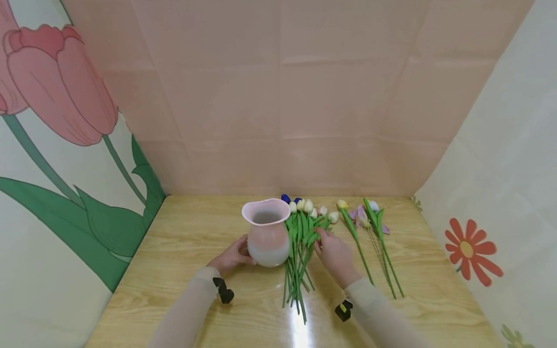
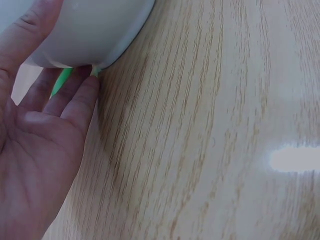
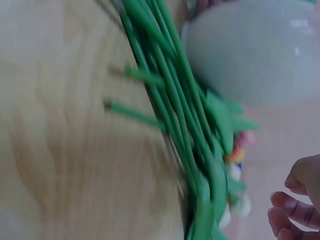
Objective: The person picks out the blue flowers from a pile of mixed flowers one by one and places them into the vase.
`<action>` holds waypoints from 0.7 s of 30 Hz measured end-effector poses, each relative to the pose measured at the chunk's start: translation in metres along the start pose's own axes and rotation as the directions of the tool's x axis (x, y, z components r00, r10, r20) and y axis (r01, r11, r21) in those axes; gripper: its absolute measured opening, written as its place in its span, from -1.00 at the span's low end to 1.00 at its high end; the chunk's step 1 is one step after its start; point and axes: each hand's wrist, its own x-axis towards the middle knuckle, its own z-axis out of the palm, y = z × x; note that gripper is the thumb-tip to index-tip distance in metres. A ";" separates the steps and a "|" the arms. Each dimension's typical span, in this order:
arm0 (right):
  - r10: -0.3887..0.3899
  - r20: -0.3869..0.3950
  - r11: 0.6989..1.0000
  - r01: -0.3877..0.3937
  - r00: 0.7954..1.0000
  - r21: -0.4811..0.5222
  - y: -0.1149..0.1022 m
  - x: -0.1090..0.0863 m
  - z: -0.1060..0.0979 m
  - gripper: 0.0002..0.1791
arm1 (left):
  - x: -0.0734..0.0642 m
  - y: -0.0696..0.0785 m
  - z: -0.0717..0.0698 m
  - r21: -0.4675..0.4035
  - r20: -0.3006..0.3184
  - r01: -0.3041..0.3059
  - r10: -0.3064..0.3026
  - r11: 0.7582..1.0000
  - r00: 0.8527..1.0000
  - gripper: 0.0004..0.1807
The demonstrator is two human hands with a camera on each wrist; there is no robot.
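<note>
A pink and white vase (image 1: 268,241) with a wavy flared rim stands on the table. My left hand (image 1: 232,256) holds it low on its left side. In the left wrist view the thumb lies along the vase wall (image 2: 105,30) and the fingers of the left hand (image 2: 45,130) reach its base. Right of the vase lies a bunch of artificial tulips (image 1: 300,241) with white, pale pink and blue heads. My right hand (image 1: 335,253) is beside their leaves. In the right wrist view that hand (image 3: 305,200) has loosely bent fingers, and no stem shows between them.
Further right on the wooden table (image 1: 191,227) lie a yellow tulip (image 1: 354,232), a purple flower (image 1: 362,217) and a pale-headed tulip (image 1: 379,227). A pink backdrop (image 1: 278,121) closes off the back. Printed floral sheets (image 1: 65,193) flank both sides.
</note>
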 end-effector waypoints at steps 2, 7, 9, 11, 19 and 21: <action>-0.018 0.002 1.000 0.018 1.000 0.013 -0.010 -0.005 0.005 -0.69 | 0.000 0.001 0.000 -0.001 0.003 -0.001 0.001 1.000 1.000 0.00; -0.036 0.082 0.999 0.033 0.996 0.038 -0.031 -0.018 0.018 -0.82 | 0.000 0.002 -0.001 0.001 0.012 -0.016 0.016 1.000 1.000 0.00; -0.040 0.130 0.998 0.035 0.991 0.044 -0.037 -0.022 0.022 -0.89 | 0.000 0.002 0.000 0.001 0.017 -0.028 0.028 1.000 0.999 -0.01; -0.047 0.181 0.998 0.038 0.982 0.050 -0.041 -0.024 0.027 -0.88 | 0.000 0.002 0.000 -0.005 0.018 -0.024 0.024 1.000 1.000 -0.01; -0.023 0.293 0.999 0.009 0.956 0.050 -0.047 -0.028 0.043 -0.78 | 0.001 0.000 0.000 -0.011 0.018 -0.020 0.020 1.000 1.000 0.00; -0.018 0.292 0.999 0.007 0.956 0.040 -0.048 -0.027 0.045 -0.76 | 0.001 -0.001 0.000 -0.012 0.021 -0.027 0.027 1.000 0.999 0.00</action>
